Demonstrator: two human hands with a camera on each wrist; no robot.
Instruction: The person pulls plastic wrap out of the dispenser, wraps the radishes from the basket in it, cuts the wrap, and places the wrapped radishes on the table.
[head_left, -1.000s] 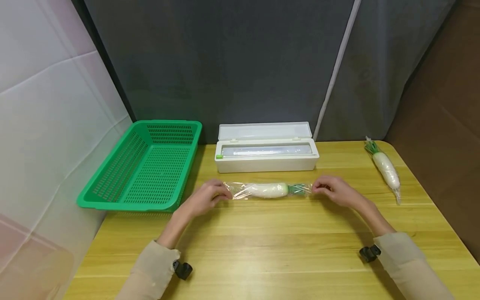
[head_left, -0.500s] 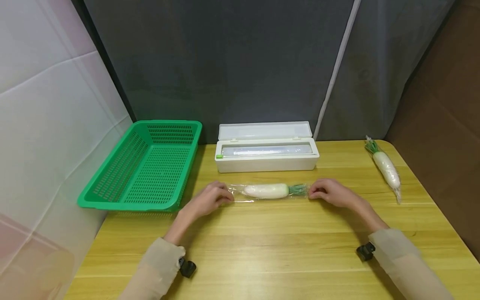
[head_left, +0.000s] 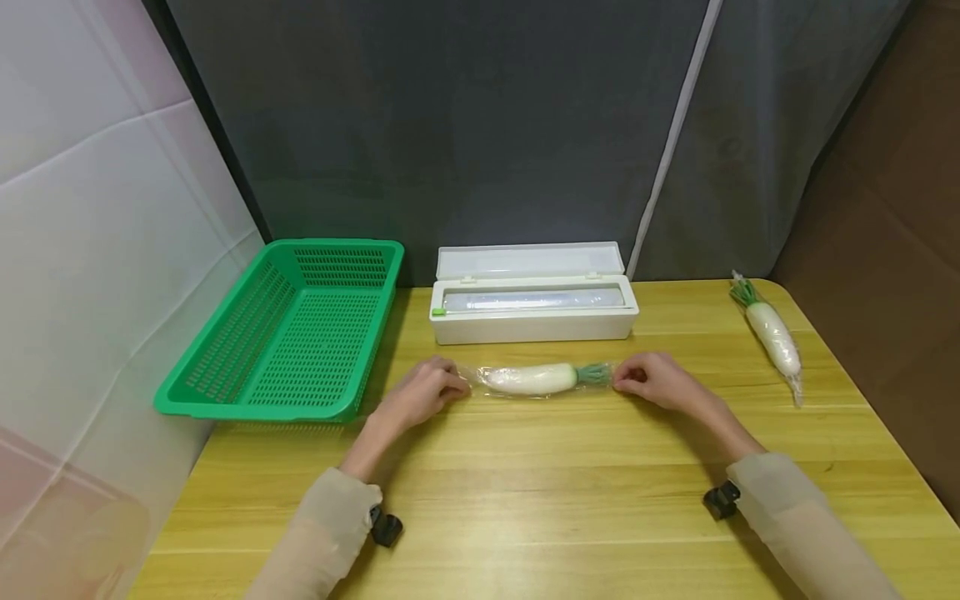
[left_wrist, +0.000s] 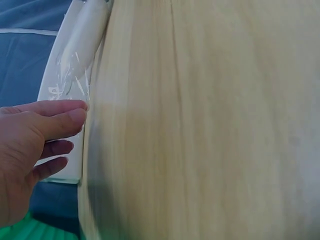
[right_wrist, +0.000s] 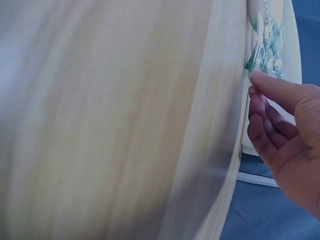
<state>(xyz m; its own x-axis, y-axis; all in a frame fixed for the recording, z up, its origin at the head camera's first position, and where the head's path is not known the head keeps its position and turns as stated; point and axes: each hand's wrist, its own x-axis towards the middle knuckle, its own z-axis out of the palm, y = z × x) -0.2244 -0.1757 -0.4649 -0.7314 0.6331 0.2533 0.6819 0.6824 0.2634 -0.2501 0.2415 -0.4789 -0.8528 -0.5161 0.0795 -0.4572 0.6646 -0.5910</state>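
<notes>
A white radish (head_left: pixel 531 380) with green leaf stubs lies sideways in clear plastic wrap in front of the white dispenser. My left hand (head_left: pixel 424 390) pinches the gathered film beyond its root end; in the left wrist view, thumb and forefinger of that hand (left_wrist: pixel 37 132) meet on the film. At the leafy end, my right hand (head_left: pixel 657 382) pinches the other end of the wrap between thumb and forefinger. The right wrist view has the green leaves (right_wrist: pixel 267 50) under film just beyond the fingertips. A second wrapped radish (head_left: pixel 774 340) lies at the table's right.
Behind the radish stands a white cling film dispenser (head_left: pixel 534 327), lid raised, a roll inside. A green plastic basket (head_left: pixel 258 412) sits at the left of the wooden table (head_left: pixel 525 500). A dark curtain (head_left: pixel 420 125) hangs behind.
Both hands have drawn slightly inward, toward each other, still holding the film ends. The wrap around the radish looks shorter and narrower at its ends. The radish stays in front of the dispenser.
</notes>
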